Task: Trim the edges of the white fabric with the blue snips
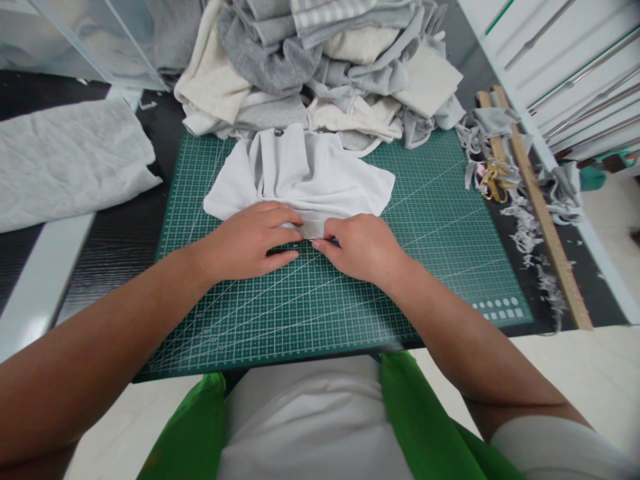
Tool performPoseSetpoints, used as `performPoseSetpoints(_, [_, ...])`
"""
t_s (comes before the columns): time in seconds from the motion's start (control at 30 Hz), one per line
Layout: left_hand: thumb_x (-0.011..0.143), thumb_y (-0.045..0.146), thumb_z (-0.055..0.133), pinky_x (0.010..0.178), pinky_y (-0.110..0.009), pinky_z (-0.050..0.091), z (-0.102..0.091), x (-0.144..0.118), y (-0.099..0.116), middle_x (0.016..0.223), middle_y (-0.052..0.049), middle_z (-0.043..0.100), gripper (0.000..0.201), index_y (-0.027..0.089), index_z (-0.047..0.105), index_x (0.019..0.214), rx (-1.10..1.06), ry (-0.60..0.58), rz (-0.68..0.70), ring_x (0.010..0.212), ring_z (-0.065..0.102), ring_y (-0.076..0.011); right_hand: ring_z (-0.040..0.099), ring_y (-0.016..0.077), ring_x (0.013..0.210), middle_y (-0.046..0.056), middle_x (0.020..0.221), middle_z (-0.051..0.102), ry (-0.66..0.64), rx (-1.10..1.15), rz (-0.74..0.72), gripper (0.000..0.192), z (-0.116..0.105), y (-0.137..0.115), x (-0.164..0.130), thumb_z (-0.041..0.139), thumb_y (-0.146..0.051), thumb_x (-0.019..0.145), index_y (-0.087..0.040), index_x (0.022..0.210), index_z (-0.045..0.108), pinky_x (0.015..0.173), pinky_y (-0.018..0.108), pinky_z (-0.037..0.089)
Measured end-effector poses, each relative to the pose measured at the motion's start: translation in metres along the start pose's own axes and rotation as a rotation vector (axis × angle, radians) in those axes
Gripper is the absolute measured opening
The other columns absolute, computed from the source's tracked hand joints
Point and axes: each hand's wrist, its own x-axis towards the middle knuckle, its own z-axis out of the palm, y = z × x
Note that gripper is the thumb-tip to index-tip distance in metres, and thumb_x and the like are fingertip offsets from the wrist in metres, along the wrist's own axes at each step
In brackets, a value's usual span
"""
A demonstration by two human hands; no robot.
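Note:
A white piece of knit fabric (325,170) lies on the green cutting mat (300,313), with raised folds toward its far side. My left hand (253,243) rests over its near edge, palm down. The left fingers are stretched out on the cloth and the thumb stands apart on the mat. My right hand (367,247) is at the same edge a little to the right, fingers curled and thumb against the index finger, pinching the fabric's edge. A thin dark line shows along that edge between the two hands.
Behind the fabric rises a pile of grey and cream cloth pieces (300,67). A folded grey cloth (70,160) lies at left, near a translucent bin (90,40). Wooden strips (545,220), gold-handled scissors (494,181) and fabric scraps (525,233) lie along the right edge.

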Motion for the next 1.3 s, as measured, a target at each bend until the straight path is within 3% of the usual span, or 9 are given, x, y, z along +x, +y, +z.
performPoseSetpoints(0.27, [0.099,0.035,0.059,0.107,-0.052,0.054,0.001,0.0,-0.001,0.124,-0.015,0.07,0.026,0.016,0.074,0.111,-0.004,0.007,0.015,0.118,0.065,-0.0293,0.066,0.0231,0.075,0.006,0.082,0.078,-0.029,0.026,0.035,0.038,0.0,0.001,0.0,0.052,-0.051,0.101,-0.023,0.096,0.076,0.062,0.035,0.031])
performPoseSetpoints(0.47, [0.099,0.036,0.06,0.109,-0.05,0.054,0.0,0.0,0.0,0.125,-0.013,0.071,0.023,0.018,0.072,0.106,0.009,-0.004,0.008,0.119,0.065,-0.028,0.065,0.0206,0.074,0.002,0.078,0.076,0.009,0.148,0.038,0.033,0.005,0.007,-0.001,0.058,-0.051,0.097,-0.023,0.09,0.075,0.064,0.033,0.033])
performPoseSetpoints(0.7, [0.099,0.033,0.06,0.106,-0.051,0.055,-0.001,0.001,0.0,0.123,-0.014,0.071,0.022,0.016,0.072,0.105,0.005,0.001,0.032,0.117,0.066,-0.0286,0.069,0.0216,0.078,0.003,0.085,0.078,0.115,0.239,0.076,0.035,0.01,0.011,-0.003,0.062,-0.054,0.094,-0.021,0.098,0.073,0.067,0.031,0.036])
performPoseSetpoints(1.3, [0.099,0.035,0.06,0.107,-0.05,0.054,-0.001,0.001,0.0,0.122,-0.014,0.071,0.025,0.014,0.073,0.104,0.022,0.01,0.034,0.116,0.066,-0.029,0.068,0.0226,0.07,0.005,0.081,0.079,0.06,-0.047,-0.029,0.036,0.009,0.0,-0.002,0.052,-0.049,0.101,-0.021,0.094,0.074,0.059,0.035,0.021])
